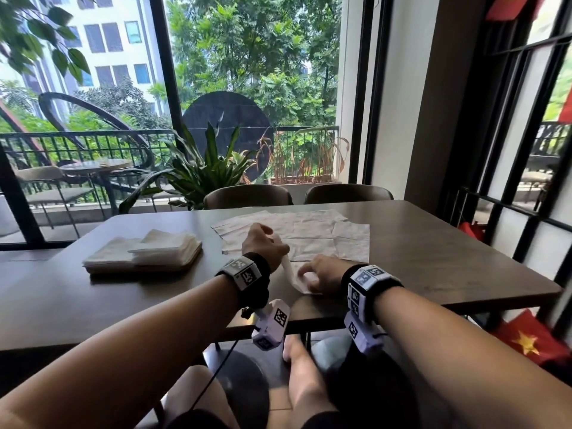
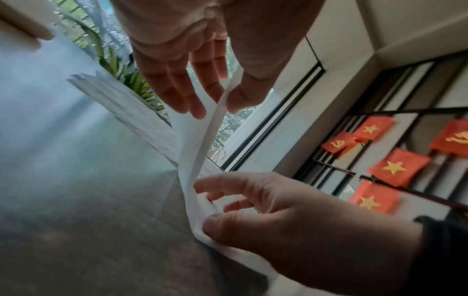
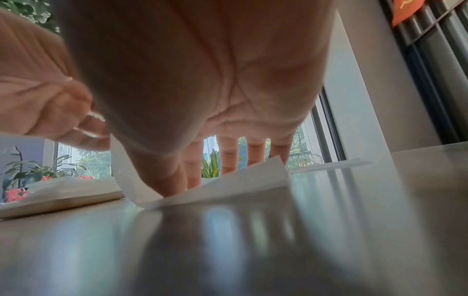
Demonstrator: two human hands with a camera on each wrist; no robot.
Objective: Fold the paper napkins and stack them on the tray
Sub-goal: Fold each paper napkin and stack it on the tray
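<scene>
A white paper napkin (image 1: 289, 270) lies near the table's front edge, its left side lifted. My left hand (image 1: 264, 243) pinches that raised edge (image 2: 202, 144) between thumb and fingers (image 2: 219, 104). My right hand (image 1: 318, 274) presses the napkin's lower part (image 3: 243, 180) flat on the table, fingers straight, thumb on the crease (image 2: 215, 222). Several unfolded napkins (image 1: 312, 233) are spread behind the hands. At the left, a tray (image 1: 139, 270) carries two stacks of folded napkins (image 1: 167, 247).
The brown table (image 1: 433, 258) has bare surface to the right and along the front left. Two chairs (image 1: 247, 195) stand at its far side, with a potted plant (image 1: 201, 168) behind. Red flags (image 2: 397, 170) hang on the window frame to the right.
</scene>
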